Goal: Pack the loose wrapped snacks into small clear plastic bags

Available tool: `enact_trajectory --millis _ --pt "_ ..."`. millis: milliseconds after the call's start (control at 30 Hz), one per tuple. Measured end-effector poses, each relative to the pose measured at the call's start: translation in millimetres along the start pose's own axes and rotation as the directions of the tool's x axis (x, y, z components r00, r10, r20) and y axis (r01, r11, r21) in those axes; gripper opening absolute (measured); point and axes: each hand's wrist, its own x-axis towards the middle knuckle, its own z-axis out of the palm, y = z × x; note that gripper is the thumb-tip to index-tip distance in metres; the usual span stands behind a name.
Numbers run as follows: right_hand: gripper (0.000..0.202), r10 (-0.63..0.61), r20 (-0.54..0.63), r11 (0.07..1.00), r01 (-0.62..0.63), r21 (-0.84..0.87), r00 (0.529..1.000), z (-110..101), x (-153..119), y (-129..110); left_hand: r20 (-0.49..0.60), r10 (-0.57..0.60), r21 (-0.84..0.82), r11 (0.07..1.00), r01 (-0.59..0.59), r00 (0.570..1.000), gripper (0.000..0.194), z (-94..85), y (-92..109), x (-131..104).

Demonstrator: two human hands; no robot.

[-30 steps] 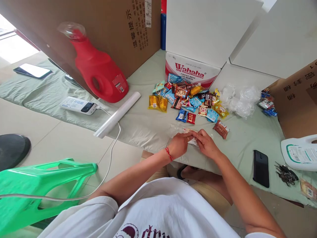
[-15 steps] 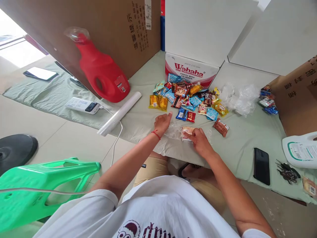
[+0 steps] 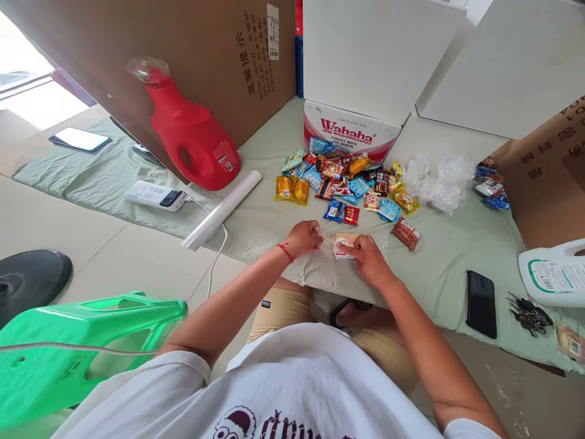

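Note:
In front of me on the cloth lies a clear plastic bag [image 3: 327, 245] with a small red-and-white snack packet [image 3: 342, 245] in it. My left hand [image 3: 305, 239] has its fingers closed on the bag's left end. My right hand [image 3: 368, 256] grips the packet through the plastic at its right side, fingers bent over it. Just beyond the hands lie a blue snack packet [image 3: 335, 210] and a red one [image 3: 351, 214]. A brown snack packet [image 3: 406, 234] rests right of my right hand. A heap of mixed snack packets [image 3: 333, 169] lies farther back.
Crumpled clear bags [image 3: 450, 183] sit right of the heap, before a Wahaha carton [image 3: 351, 131] and white boxes. To the left are a plastic roll [image 3: 222, 210], a red jug [image 3: 196, 137] and a power bank [image 3: 155, 195]. A phone [image 3: 481, 303] and keys [image 3: 530, 315] lie at right.
My left hand has moved slightly down and right, and its fingers have closed on the bag's left end. My right hand stays on the packet.

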Motion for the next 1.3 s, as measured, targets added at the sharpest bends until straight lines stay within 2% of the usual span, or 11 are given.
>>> enact_trajectory --millis 167,300,400,467,600,700,833,967,1100,1167,1300 --pt "0.055 0.009 0.002 1.000 -0.009 -0.003 1.000 1.4 3.3 -9.9 -0.051 0.025 -0.127 0.991 -0.031 0.998 0.005 26.0 28.4 7.4" --pt "0.049 0.015 -0.013 1.000 -0.015 0.023 1.000 -6.3 -1.9 -12.1 -0.100 0.113 -0.079 0.990 -0.121 0.989 0.018 52.7 50.7 -1.9" --pt "0.043 -0.021 -0.005 0.969 0.022 0.244 1.000 -25.3 -12.4 3.2 -0.129 0.276 0.157 0.954 -0.255 0.953 0.028 66.1 53.3 -17.4" --pt "0.039 0.098 -0.100 0.931 -0.056 0.361 0.990 -38.7 -17.6 21.1 -0.110 0.373 0.393 0.868 -0.304 0.921 0.039 73.1 49.4 -26.6" --pt "0.044 0.531 -0.326 0.832 -0.408 0.376 0.782 -44.3 -16.1 51.8 -0.078 0.406 0.626 0.731 -0.272 0.911 0.051 83.7 40.9 -34.8" --pt "0.054 0.639 -0.092 0.743 -0.582 0.331 0.764 -31.3 -14.7 54.1 -0.070 0.427 0.652 0.703 -0.283 0.902 0.051 86.2 39.8 -35.4" --pt "0.045 0.569 0.229 0.738 -0.613 0.282 0.790 -21.0 -28.9 42.4 -0.054 0.427 0.668 0.688 -0.285 0.903 0.049 83.3 41.9 -36.1" --pt "0.036 0.563 0.094 0.741 -0.551 0.383 0.821 -23.6 -45.4 34.1 -0.045 0.429 0.678 0.676 -0.288 0.902 0.047 80.3 42.6 -36.8" --pt "0.032 0.679 0.129 0.518 -0.597 0.613 0.723 -22.9 -43.2 19.6 -0.045 0.436 0.672 0.678 -0.296 0.899 0.045 79.7 42.1 -36.7" --pt "0.034 0.707 0.116 0.472 -0.587 0.658 0.698 -22.0 -34.2 9.5 -0.042 0.440 0.668 0.680 -0.303 0.897 0.044 80.3 42.5 -36.6" --pt "0.027 0.668 -0.023 0.659 -0.577 0.482 0.744 -23.4 -4.0 -11.9 -0.016 0.458 0.659 0.673 -0.335 0.889 0.040 83.0 45.4 -36.1"
